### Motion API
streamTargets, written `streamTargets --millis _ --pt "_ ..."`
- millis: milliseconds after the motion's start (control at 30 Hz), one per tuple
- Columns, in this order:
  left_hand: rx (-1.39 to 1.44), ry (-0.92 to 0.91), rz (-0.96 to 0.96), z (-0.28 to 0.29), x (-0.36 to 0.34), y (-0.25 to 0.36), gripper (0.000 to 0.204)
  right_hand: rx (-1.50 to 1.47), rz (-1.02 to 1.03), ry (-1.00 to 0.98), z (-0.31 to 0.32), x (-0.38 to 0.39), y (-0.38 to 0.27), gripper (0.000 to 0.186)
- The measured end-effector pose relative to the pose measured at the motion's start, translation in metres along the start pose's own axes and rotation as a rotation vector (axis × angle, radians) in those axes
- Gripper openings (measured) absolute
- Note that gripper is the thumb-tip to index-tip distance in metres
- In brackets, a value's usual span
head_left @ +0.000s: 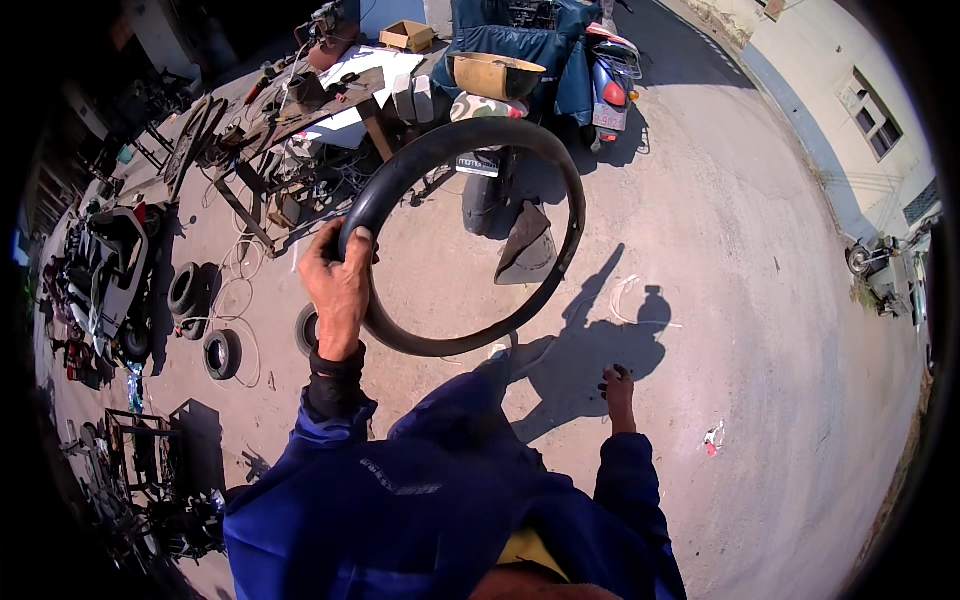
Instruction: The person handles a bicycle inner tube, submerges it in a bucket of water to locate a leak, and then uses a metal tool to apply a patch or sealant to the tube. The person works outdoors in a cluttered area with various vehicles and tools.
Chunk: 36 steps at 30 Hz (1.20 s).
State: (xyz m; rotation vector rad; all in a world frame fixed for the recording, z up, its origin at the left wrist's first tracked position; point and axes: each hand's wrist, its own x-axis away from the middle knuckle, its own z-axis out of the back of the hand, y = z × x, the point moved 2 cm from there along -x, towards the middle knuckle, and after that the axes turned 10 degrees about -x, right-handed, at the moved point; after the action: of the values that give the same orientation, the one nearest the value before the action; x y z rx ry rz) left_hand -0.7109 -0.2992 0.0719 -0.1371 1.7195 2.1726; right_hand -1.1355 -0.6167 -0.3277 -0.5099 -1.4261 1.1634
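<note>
My left hand [338,285] is raised in front of me and grips a black rubber inner tube [556,170] by its left side. The tube hangs as a wide ring, with the ground and a parked scooter seen through it. My right hand [619,388] hangs low at my side with loosely curled fingers and holds nothing. Both arms wear blue sleeves.
A cluttered workbench [300,105] with tools stands at the upper left. Small tyres [222,353] lie on the ground at left. A parked scooter [607,75] with blue covers stands ahead. A building wall [840,110] runs along the right. My shadow falls on the concrete.
</note>
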Motion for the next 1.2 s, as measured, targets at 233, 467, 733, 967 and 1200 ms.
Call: streamTargets --millis 233,467,733,967,1200 --pt "0.374 -0.005 0.102 -0.14 -0.093 0.008 0.041 -0.424 -0.292 -0.022 -0.139 -0.131 -0.164 0.105" --pt "0.276 -0.039 0.131 -0.27 -0.21 0.043 0.049 -0.598 -0.404 -0.266 -0.18 -0.297 -0.245 0.085" --pt "0.298 0.022 0.047 -0.379 -0.345 0.056 0.044 -0.474 -0.314 -0.369 -0.289 -0.466 -0.351 0.066" --pt "0.248 0.324 0.09 -0.457 -0.427 0.059 0.055 -0.179 -0.397 -0.304 -0.381 -0.628 -0.44 0.091" --pt "0.301 0.767 0.273 -0.497 -0.455 0.036 0.045 0.115 -0.371 -0.411 -0.435 -0.722 -0.537 0.094"
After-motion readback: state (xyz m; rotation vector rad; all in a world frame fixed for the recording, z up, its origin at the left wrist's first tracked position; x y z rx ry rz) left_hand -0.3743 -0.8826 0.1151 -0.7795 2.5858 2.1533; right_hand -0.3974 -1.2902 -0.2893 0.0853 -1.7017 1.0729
